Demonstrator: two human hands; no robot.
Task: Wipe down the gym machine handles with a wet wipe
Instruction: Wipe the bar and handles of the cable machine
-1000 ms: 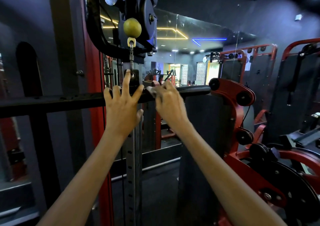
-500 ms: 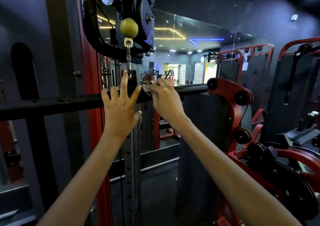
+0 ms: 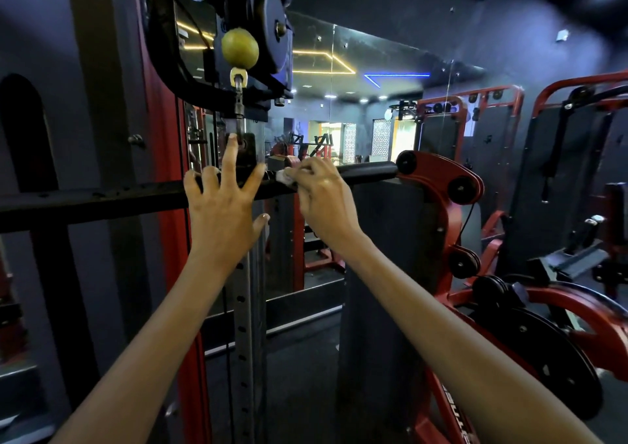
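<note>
A long black bar handle (image 3: 367,169) hangs level from a cable swivel (image 3: 239,103) under a yellow ball stopper (image 3: 240,48). My left hand (image 3: 222,207) rests on the bar near its middle, fingers spread and mostly straight, the middle finger reaching up to the swivel plate. My right hand (image 3: 323,199) is just to the right, fingers curled over the bar and holding a small white wet wipe (image 3: 284,176) against it. Only a corner of the wipe shows past the fingers.
A perforated steel upright (image 3: 244,324) and red frame post (image 3: 170,158) stand behind my left arm. A red and black machine with pulleys (image 3: 452,212) and a weight plate (image 3: 550,358) sits at right. A wall mirror (image 3: 356,110) is straight ahead.
My right hand has slid left along the bar with the wipe, closer to my left hand. My left hand has stayed in place on the bar.
</note>
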